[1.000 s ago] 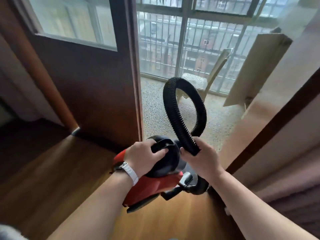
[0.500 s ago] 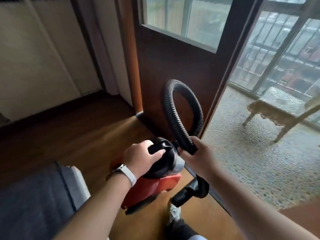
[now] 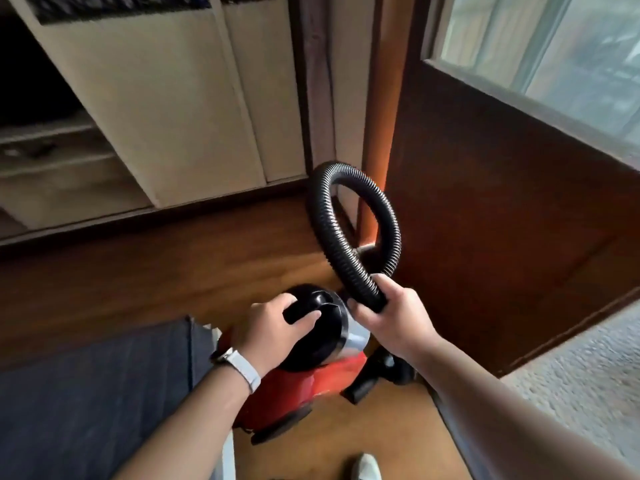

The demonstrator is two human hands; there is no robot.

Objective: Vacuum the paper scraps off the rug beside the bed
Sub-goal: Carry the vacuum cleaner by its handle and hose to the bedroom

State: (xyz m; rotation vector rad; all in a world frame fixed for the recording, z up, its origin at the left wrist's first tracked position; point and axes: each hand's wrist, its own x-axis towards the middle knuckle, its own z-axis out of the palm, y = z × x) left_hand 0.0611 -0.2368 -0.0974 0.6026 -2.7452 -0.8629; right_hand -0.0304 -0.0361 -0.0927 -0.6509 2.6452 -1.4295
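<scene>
vacuum handle (image 3: 298,311): within left fingers (image 3: 277,303) | hose (image 3: 349,261): within right fingers (image 3: 394,288)

Both your forearms reach forward. Left hand (image 3: 273,329) grips the vacuum (image 3: 294,386) top; right hand (image 3: 394,318) fists round the hose (image 3: 337,251).

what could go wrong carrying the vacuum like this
The black ribbed hose, gripped by the right hand, loops up toward the brown wooden door and might snag there. The left hand alone holds the red canister vacuum by its black top handle; its dangling black nozzle might knock the white shoe.
</scene>
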